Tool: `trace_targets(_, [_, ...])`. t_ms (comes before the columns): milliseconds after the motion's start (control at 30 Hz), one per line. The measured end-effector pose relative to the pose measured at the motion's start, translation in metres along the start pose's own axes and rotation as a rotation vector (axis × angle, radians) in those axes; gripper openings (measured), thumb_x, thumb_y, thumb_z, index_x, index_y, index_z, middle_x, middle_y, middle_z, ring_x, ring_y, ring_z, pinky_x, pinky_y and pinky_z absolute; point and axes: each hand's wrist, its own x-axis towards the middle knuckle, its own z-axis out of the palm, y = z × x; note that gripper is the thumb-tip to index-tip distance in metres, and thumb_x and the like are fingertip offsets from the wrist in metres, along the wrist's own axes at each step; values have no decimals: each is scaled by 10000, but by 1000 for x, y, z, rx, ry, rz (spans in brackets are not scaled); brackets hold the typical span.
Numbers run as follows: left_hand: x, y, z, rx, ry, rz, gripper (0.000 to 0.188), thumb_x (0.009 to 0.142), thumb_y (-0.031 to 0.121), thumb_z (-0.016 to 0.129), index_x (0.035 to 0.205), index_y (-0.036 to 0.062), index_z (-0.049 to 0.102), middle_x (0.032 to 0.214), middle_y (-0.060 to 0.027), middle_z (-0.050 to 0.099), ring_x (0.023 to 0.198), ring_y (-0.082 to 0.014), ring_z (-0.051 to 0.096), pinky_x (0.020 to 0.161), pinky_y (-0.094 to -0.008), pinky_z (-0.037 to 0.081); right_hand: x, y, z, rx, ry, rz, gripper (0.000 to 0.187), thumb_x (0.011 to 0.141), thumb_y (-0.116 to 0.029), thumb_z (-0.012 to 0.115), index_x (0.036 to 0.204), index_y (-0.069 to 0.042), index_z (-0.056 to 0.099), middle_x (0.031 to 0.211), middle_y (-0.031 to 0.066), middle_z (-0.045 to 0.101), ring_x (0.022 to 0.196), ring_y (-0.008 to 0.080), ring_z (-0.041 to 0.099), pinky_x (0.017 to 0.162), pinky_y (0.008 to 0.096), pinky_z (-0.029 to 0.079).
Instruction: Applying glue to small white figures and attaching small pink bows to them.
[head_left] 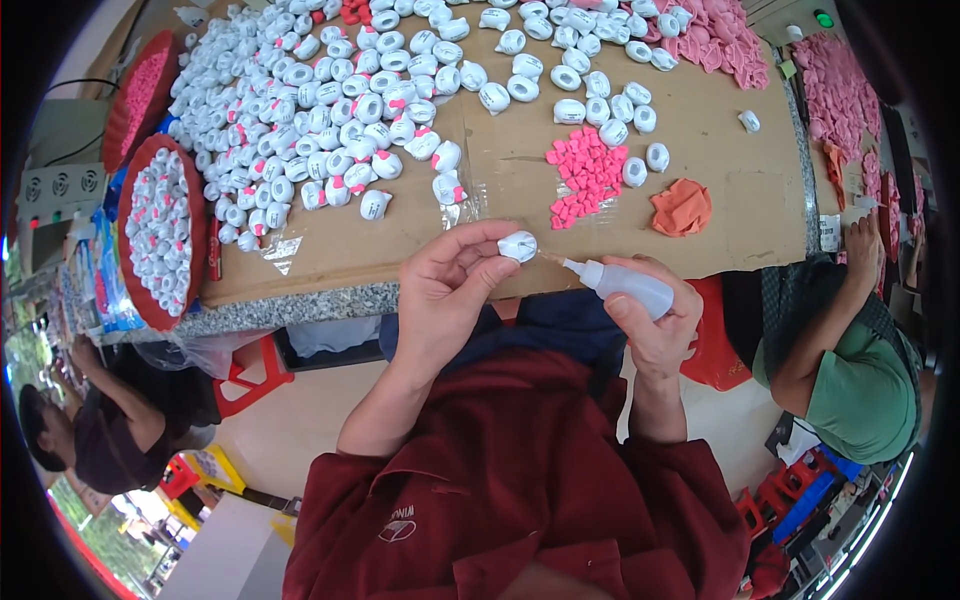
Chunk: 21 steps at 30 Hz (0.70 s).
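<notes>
Pinched between the thumb and fingers of my left hand (445, 285) is a small white rounded plastic piece (517, 246), held above the front edge of the table. My right hand (665, 325) is wrapped round a translucent squeeze bottle (640, 290). The bottle lies nearly level, and its thin nozzle points left at the white piece, close to it; whether they touch I cannot tell. Just beyond my hands, a patch of small bright pink pieces (588, 178) lies on the cardboard (370, 245). To their right sits a crumpled orange rubbery sheet (682, 208).
Many similar white pieces (300, 130), some with pink parts attached, spread over the far left. A red basin (127, 225) holds more; another red basin (168, 45) holds pink bits. Pink parts (715, 45) are heaped far right. Co-workers sit at left (120, 400) and right (850, 380).
</notes>
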Motion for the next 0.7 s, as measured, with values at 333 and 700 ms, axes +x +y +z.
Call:
trace_targets(333, [1,2,3,-31,75,14,268,796,-36,589,1061,-47,545,945,-99,622,843,-136,600,762,-249,494,1,-3,-4,8,-13,55,283,693,-68,719,933,51,629,760,74,622,677,109,567,608,213,432])
trace_targets(700, [1,1,2,-23,74,-14,264,800,-27,590,1059,-46,545,948,-101,621,842,-136,600,761,-253,491,2,-8,4,-18,-14,74,290,703,-136,675,922,50,634,763,56,613,675,102,554,611,204,422])
